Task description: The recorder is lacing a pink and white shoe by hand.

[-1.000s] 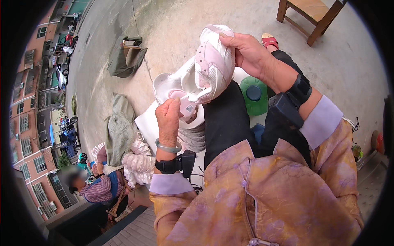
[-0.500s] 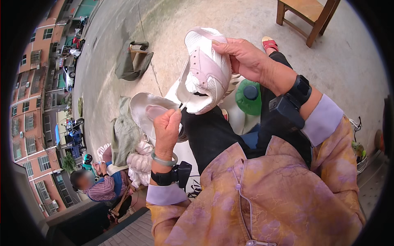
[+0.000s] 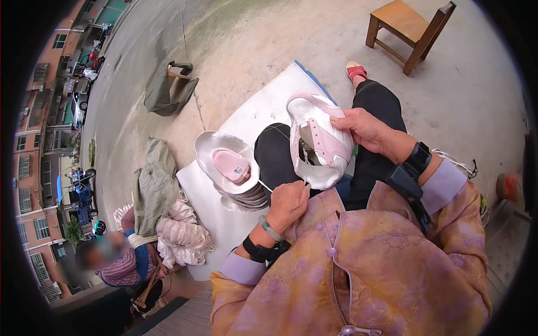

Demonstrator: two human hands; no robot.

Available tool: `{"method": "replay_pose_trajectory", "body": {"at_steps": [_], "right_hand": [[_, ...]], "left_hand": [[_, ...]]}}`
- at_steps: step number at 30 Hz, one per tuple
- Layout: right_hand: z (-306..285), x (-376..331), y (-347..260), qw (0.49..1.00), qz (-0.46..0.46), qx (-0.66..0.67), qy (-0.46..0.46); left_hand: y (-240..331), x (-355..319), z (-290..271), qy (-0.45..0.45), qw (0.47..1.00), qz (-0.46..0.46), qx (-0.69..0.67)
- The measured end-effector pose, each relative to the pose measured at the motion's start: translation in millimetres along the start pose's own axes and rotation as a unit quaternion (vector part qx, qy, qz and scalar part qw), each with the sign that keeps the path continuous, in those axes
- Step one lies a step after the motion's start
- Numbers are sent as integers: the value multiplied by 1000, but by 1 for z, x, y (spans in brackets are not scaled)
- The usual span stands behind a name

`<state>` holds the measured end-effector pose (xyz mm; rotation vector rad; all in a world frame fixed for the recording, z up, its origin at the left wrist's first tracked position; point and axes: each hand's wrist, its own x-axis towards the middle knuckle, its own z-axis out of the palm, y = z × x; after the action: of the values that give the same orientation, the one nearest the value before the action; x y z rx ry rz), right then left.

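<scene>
A white and pale pink shoe upper [image 3: 322,143] rests over my lap, its opening turned toward my left. My right hand [image 3: 364,129] grips it along its right side, thumb on top. Close to the lower edge of the shoe upper, my left hand [image 3: 290,201] is closed in a pinch on a thin white cord [image 3: 265,186], whose end sticks out to the left of the fist. What lies right at the fingertips is too small to make out. Left of my knee stands a stack of nested white shoe uppers [image 3: 245,197] with a pink insole piece [image 3: 230,163] inside.
A white sheet [image 3: 252,112] spreads beneath the stack. To the left lie a grey-green cloth [image 3: 152,187] and a pile of pale shoe pieces [image 3: 182,235], beside a seated person [image 3: 126,263]. A draped stool [image 3: 171,89] and a wooden chair [image 3: 403,28] stand farther off.
Both hands have come down and to the right with the shoe upper, closer to my lap. The shoe upper is turned, and the stack and white sheet show more fully.
</scene>
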<state>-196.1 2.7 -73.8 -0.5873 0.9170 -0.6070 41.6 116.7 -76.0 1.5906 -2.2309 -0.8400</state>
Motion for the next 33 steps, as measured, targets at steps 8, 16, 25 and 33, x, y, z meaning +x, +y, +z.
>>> {"method": "replay_pose_trajectory", "body": {"at_steps": [8, 16, 25, 33], "right_hand": [[-28, -13, 15, 997, -7, 8, 78], [-45, -15, 17, 997, -31, 27, 63], [-50, -12, 13, 990, 5, -90, 106], [-32, -11, -7, 697, -59, -684, 206]], "left_hand": [[-9, 40, 1, -12, 987, -34, -159], [1, 82, 11, -6, 997, 8, 79], [18, 92, 27, -29, 988, -43, 144], [18, 82, 24, -13, 987, -58, 152]]}}
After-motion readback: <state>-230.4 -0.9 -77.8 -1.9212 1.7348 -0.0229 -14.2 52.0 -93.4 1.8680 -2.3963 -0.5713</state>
